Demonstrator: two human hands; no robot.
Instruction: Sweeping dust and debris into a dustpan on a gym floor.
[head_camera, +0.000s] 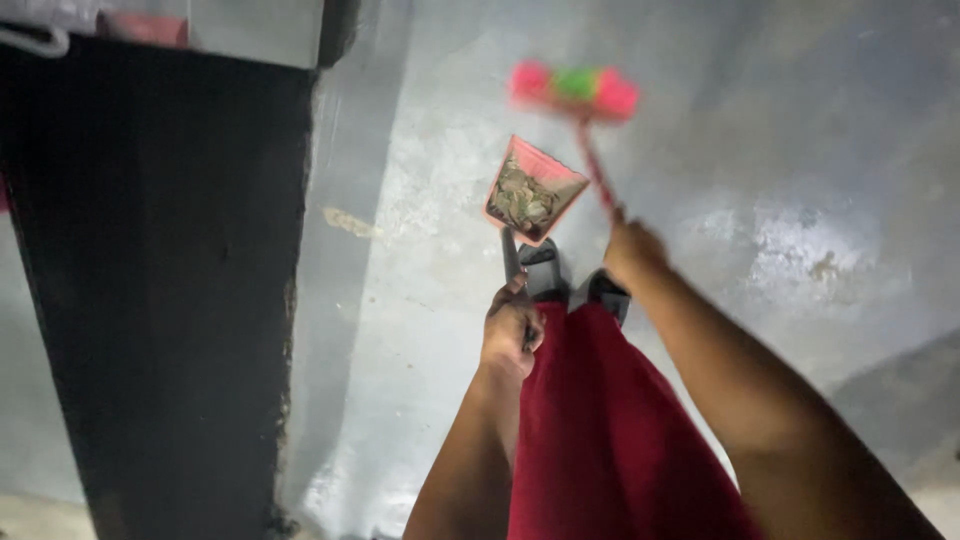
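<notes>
My left hand (511, 331) grips the dark handle of a pink dustpan (533, 192) that hangs over the grey floor. Dry leaves and debris fill the pan. My right hand (631, 250) is closed around the thin pink handle of a broom (574, 90). The broom's head is pink and green, blurred, and sits just beyond the dustpan. Both arms reach forward over a red garment (600, 430), with dark footwear (545, 270) showing beneath the hands.
A tall dark panel or wall face (160, 280) fills the left side, its edge running down beside the grey concrete floor (420, 300). A small pale scrap (350, 222) lies on the floor near that edge. Pale patches mark the floor at right.
</notes>
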